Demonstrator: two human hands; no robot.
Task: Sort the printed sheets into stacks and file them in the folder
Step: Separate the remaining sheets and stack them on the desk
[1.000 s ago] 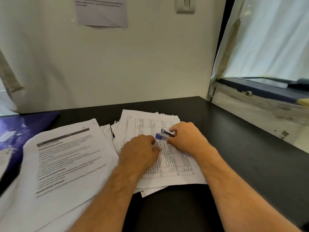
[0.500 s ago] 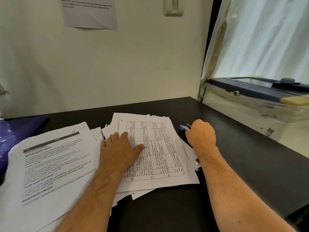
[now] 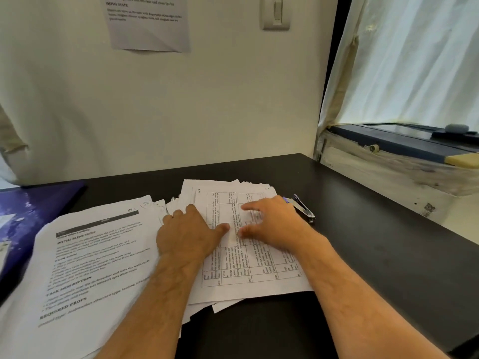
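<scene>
On the dark tabletop, the ragged table-printed stack lies just right of the larger text-sheet pile, the purple folder at far left. Both hands, left hand and right hand, rest flat on that stack, fingers released, grasping nothing; best to press evenly and square its fanned edges, clear of the stapler just right of it.

— What lies where on the desk?

— Two heaps of paper side by side. The stack with the table sheet sits in the middle; the text-page stack lies to its left, their edges overlapping, I think.

— And the hands?

— Both rest on the middle stack, the left hand beside the right hand.

— Anything else?

— A stapler just right of that stack, on the desk. A folder at the far left, partly under the text pages. A notice hangs on the wall behind.
</scene>
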